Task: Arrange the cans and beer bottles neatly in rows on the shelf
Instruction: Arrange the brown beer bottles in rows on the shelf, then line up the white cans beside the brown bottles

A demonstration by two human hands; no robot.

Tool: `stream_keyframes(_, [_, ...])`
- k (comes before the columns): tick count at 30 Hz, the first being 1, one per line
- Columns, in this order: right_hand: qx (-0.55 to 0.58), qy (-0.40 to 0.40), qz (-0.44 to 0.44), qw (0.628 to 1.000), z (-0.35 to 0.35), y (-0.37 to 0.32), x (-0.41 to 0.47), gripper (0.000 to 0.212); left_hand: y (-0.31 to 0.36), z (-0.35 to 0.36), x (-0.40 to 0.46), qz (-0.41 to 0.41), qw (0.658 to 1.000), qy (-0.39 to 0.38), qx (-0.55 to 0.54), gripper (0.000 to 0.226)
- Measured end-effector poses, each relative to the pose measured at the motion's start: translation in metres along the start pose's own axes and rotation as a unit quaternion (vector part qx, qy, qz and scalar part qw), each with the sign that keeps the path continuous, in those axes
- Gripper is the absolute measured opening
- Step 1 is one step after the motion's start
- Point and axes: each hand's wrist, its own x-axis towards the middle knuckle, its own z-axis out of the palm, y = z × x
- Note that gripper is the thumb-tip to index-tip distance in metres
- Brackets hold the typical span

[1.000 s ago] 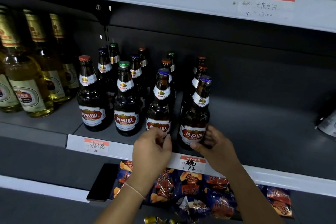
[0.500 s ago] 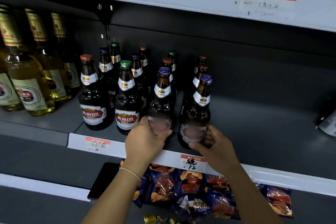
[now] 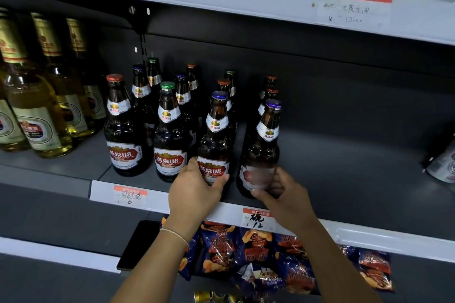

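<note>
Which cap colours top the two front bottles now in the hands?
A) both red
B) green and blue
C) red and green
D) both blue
D: the left hand and right hand each hold a brown bottle with a blue cap.

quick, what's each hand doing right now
Left hand: grips the third front-row beer bottle at its label.
Right hand: grips the rightmost front-row beer bottle near its base.

Dark grey shelf carries rows of brown beer bottles beside pale bottles.
</note>
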Motion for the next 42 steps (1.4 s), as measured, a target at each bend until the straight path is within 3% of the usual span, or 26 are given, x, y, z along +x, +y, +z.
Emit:
stream_keyframes(6, [-0.005, 0.01, -0.003, 1.0, 0.001, 0.001, -0.001, 0.049, 0.001, -0.001, -0.003, 0.001, 1.0, -0.006, 0.003, 0.058])
stream_keyframes(11, [-0.002, 0.016, 0.003, 1.0, 0.0, -0.001, -0.002, 0.05, 0.012, -0.008, -0.017, -0.015, 1.0, 0.006, 0.013, 0.073])
stream_keyframes(15, [-0.007, 0.016, 0.002, 1.0, -0.001, -0.001, -0.003, 0.05, 0.021, -0.009, -0.038, 0.001, 1.0, 0.02, 0.017, 0.046])
stream_keyframes(19, [-0.013, 0.016, -0.003, 1.0, 0.0, 0.0, -0.002, 0.053, 0.026, 0.001, -0.05, 0.093, 0.996, 0.005, 0.01, 0.024])
stream_keyframes(26, [0.024, 0.011, 0.007, 1.0, -0.011, -0.001, -0.002, 0.061, 0.053, 0.009, -0.055, 0.175, 0.981, -0.051, -0.064, 0.02])
stream_keyframes(35, [0.097, 0.134, 0.037, 0.985, -0.098, 0.009, -0.025, 0.033, 0.132, 0.035, -0.047, 0.269, 0.949, -0.086, -0.14, 0.031])
stream_keyframes(42, [0.057, 0.218, 0.047, 0.973, -0.188, 0.041, -0.043, 0.036, 0.223, 0.088, -0.048, 0.29, 0.929, -0.183, -0.137, 0.04])
